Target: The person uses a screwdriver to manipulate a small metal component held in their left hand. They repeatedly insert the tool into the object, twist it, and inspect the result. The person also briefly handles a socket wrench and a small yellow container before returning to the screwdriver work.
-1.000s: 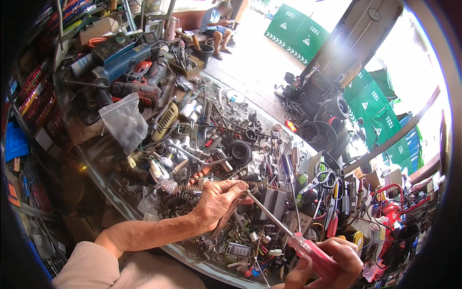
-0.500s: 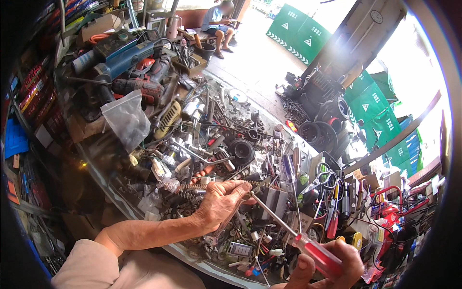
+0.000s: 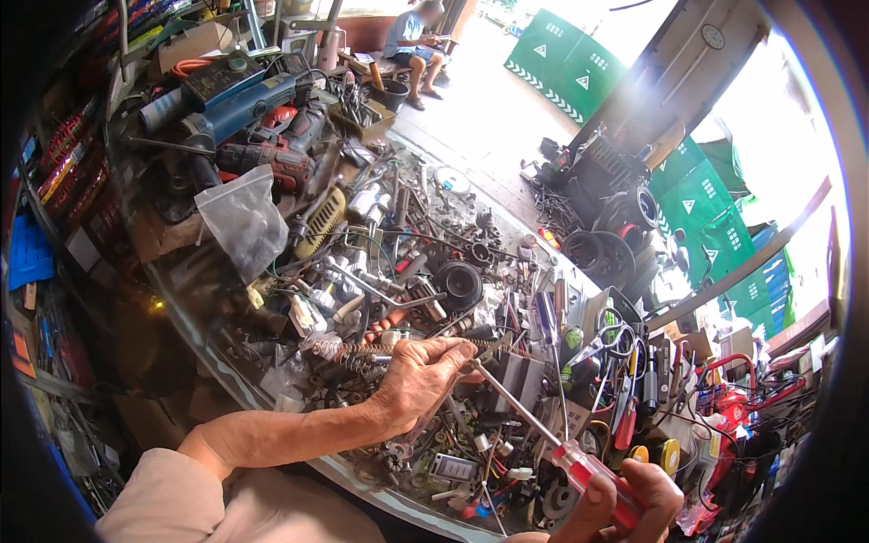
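In my right hand (image 3: 659, 500) is a screwdriver (image 3: 602, 481) with a red and clear handle, its long metal shaft slanting up and left. The shaft's tip meets a small metal part (image 3: 474, 364) at the fingertips of my left hand (image 3: 424, 376). Thumb and fingers of that hand are pinched together, and most of what they hold is hidden. A long coil spring (image 3: 362, 348) lies behind the left hand, running left over the heap of parts. Just beyond the screwdriver shaft sits a grey metal block (image 3: 518, 380).
Loose parts crowd the bench. Scissors (image 3: 608, 339) and pliers (image 3: 626, 407) stand at the right, power tools (image 3: 240, 113) and a clear plastic bag (image 3: 243, 222) at the left. A black wheel (image 3: 458, 284) lies mid-bench. A person (image 3: 415, 45) sits far off.
The view has shifted very slightly. Both hands keep almost the same place, and the screwdriver tip stays at the small metal part. The right hand's fingers have shifted a little on the handle.
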The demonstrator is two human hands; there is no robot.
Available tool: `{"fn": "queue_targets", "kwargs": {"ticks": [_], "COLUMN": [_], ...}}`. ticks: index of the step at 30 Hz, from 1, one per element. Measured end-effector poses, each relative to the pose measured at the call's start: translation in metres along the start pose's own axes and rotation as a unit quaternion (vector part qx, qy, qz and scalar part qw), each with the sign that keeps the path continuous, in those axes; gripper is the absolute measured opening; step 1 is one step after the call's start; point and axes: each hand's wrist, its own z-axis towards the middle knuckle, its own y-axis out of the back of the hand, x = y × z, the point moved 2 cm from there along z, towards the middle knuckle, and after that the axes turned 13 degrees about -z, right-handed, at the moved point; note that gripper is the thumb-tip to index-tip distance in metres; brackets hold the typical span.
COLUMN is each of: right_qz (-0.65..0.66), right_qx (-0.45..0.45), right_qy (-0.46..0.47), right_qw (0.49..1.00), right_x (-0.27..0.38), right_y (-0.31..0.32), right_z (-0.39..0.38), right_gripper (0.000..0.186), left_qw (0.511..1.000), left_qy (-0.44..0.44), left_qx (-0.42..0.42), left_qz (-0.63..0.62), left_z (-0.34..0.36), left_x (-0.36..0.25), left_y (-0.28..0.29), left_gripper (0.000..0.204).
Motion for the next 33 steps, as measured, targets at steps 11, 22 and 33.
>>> {"fn": "queue_targets", "kwargs": {"ticks": [11, 22, 33], "right_qz": [-0.026, -0.026, 0.060], "right_qx": [0.040, 0.074, 0.055], "right_qy": [0.012, -0.014, 0.001], "right_qw": [0.999, 0.997, 0.997], "right_x": [0.001, 0.006, -0.001], "right_y": [0.007, 0.012, 0.007], "right_z": [0.000, 0.000, 0.000], "right_gripper": [0.028, 0.034, 0.037], "left_qw": [1.000, 1.000, 1.000], "left_qy": [0.002, 0.016, 0.024], "left_qx": [-0.006, -0.002, 0.002], "left_qz": [-0.007, -0.025, 0.000], "left_z": [0.000, 0.000, 0.000], "left_x": [0.002, 0.003, 0.001], "left_y": [-0.003, -0.004, -0.004], "left_gripper": [0.018, 0.018, 0.016]}}
